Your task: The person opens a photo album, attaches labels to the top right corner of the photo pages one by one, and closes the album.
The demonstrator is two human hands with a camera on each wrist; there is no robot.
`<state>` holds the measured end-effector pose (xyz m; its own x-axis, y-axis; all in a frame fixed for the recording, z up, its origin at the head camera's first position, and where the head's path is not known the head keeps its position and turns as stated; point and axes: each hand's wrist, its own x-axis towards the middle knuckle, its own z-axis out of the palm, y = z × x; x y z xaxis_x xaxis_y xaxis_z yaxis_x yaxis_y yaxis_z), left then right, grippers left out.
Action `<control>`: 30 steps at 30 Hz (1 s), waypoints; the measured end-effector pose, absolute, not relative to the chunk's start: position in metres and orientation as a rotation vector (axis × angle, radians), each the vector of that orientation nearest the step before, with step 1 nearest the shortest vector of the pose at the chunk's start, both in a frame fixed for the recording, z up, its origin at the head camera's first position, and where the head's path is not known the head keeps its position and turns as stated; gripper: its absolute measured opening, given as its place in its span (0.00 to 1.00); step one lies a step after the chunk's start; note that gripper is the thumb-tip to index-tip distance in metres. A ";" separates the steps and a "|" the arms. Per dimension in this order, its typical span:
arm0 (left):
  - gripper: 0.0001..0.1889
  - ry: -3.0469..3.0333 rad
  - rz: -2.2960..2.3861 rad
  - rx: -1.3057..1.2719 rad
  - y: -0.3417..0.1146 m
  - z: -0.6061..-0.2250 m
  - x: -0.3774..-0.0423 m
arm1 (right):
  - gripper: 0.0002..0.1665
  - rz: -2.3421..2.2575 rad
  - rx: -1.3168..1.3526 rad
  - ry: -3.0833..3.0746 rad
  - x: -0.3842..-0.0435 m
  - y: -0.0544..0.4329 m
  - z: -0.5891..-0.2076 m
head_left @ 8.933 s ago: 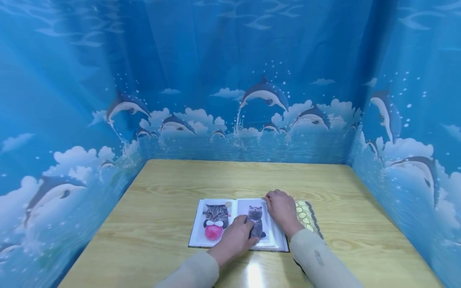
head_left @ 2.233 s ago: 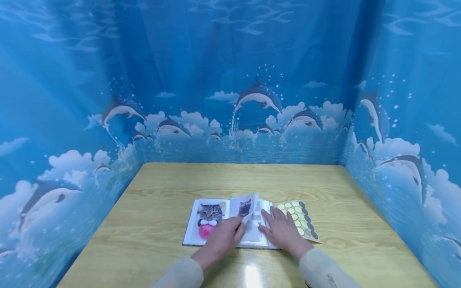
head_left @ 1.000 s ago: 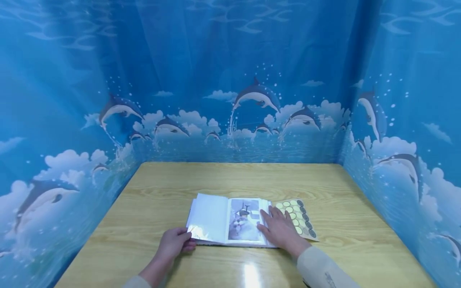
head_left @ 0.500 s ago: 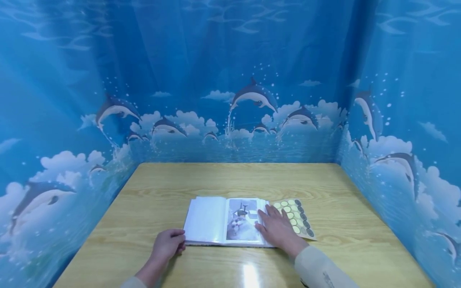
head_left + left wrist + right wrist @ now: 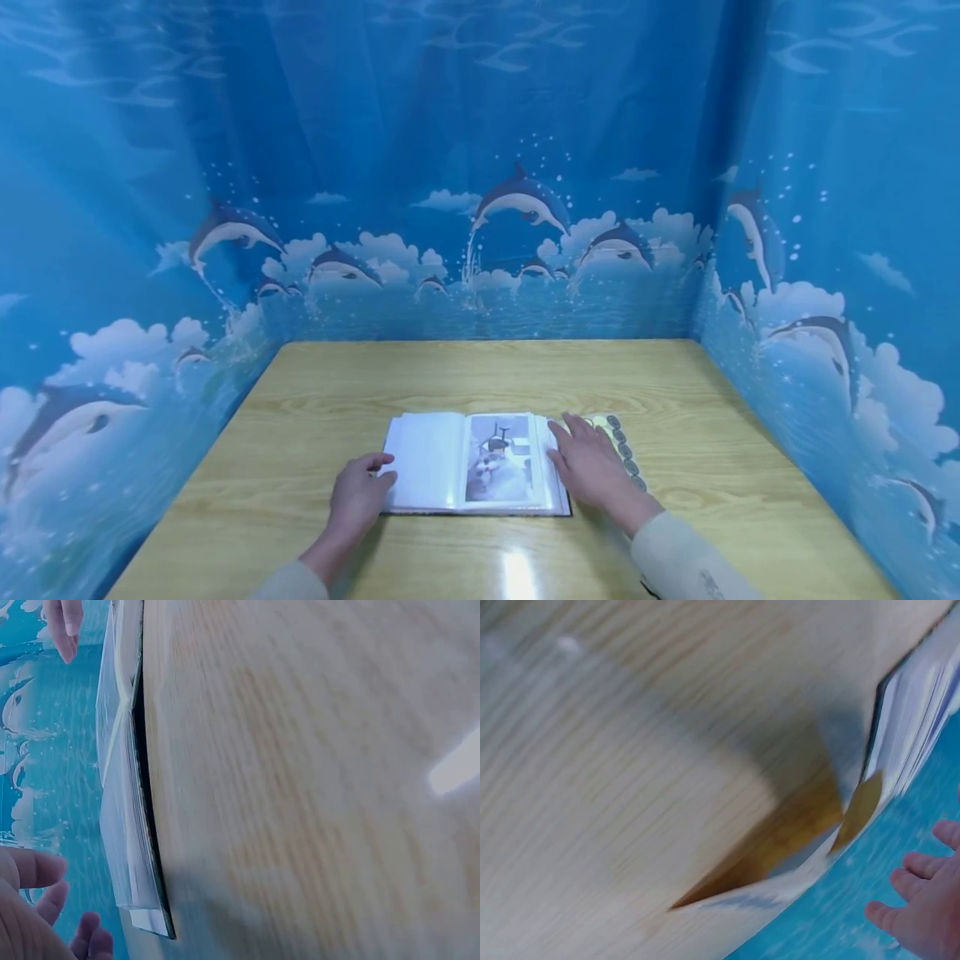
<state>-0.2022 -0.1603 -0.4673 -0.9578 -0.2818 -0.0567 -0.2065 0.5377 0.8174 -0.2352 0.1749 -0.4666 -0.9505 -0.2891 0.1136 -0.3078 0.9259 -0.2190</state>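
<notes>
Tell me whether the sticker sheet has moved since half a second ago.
Yes. The sticker sheet has slid left against the table, toward the photo album. The right hand now covers most of it, leaving only its right strip showing.

A photo album (image 5: 474,463) lies open and flat on the wooden table, near its front edge, with a dark cover rim showing under the pages. Its left page is a blank, glossy plastic sleeve; its right page holds an upright photo of a pale cat (image 5: 498,468). From the left wrist view the album (image 5: 129,787) shows edge-on as a stack of clear sleeves.
</notes>
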 end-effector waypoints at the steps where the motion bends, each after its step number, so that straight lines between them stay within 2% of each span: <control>1: 0.13 -2.676 -1.395 0.399 -0.159 -0.467 -0.203 | 0.31 0.372 0.445 -3.009 -0.236 0.181 -0.466; 7: 0.13 -2.654 -1.409 0.118 -0.132 -0.462 -0.215 | 0.30 0.443 0.294 -3.015 -0.236 0.227 -0.463; 14: 0.18 -2.775 -1.425 -0.148 -0.077 -0.453 -0.228 | 0.30 0.469 0.154 -3.072 -0.232 0.263 -0.468; 21: 0.23 -2.828 -1.475 -0.330 -0.014 -0.455 -0.234 | 0.31 0.468 0.103 -3.124 -0.230 0.279 -0.476; 30: 0.27 -2.982 -1.104 -0.458 0.048 -0.461 -0.225 | 0.29 0.471 0.085 -3.145 -0.225 0.279 -0.480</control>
<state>-0.2255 0.0481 -0.4605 -0.9568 0.2890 0.0319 0.2401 0.7234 0.6474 -0.2250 0.2790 -0.4797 -0.9978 -0.0588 -0.0313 -0.0471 0.9548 -0.2934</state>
